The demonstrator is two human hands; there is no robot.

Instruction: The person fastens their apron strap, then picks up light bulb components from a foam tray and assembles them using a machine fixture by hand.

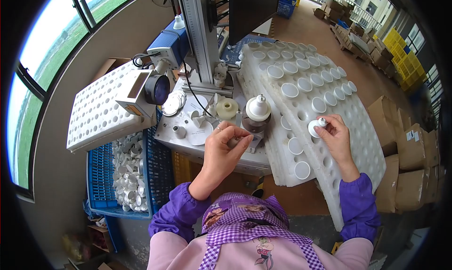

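My right hand (336,140) is closed on a small white lamp (314,128), its metal cap between the fingertips, over the white foam tray (362,133) on the right. My left hand (225,147) is raised over the front of the worktable, thumb and forefinger close together; whether anything is between them is too small to make out. Just beyond it, a white lamp (258,107) stands cap up on a dark round holder (255,124). Rows of round white lamps (290,90) sit face up in the foam tray.
A blue machine head with a dark lens (157,89) hangs at the left on a metal column (200,39). Below it is a blue basket (157,175) of white lamps. Another foam tray (96,105) lies left. Cardboard boxes (409,161) stand right.
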